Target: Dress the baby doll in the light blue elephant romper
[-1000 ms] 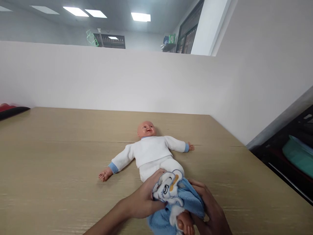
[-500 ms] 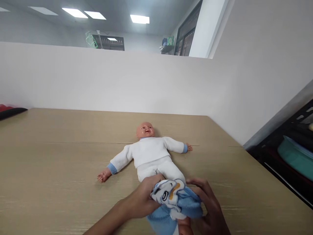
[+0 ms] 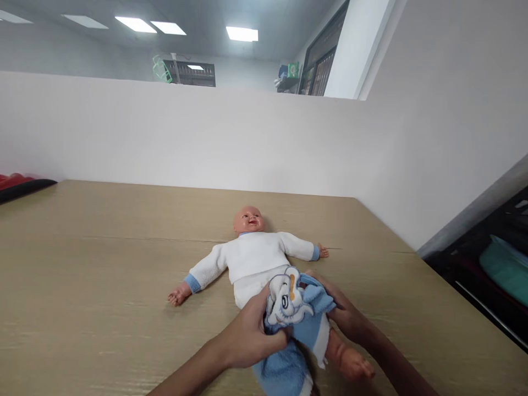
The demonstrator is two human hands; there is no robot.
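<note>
A baby doll lies on its back on the table in the head view, arms spread, in a white top with blue cuffs and white bottoms. Blue fleece pants with a white-and-orange cartoon face patch are around its legs. My left hand is closed on the bunched fabric beside the patch. On the other side, my right hand grips the blue edge, its fingertips partly hidden behind the cloth. One bare doll foot sticks out of a white-hemmed leg opening; the other foot is not visible.
The wooden table runs back to a white wall with a window or mirror above. A red and black item is at the far left. On the right stands a dark rack holding a teal item.
Both hands have drawn the blue pants up the doll's legs toward its waist. More of one bare leg and foot now shows below the hem. The view has shifted slightly.
</note>
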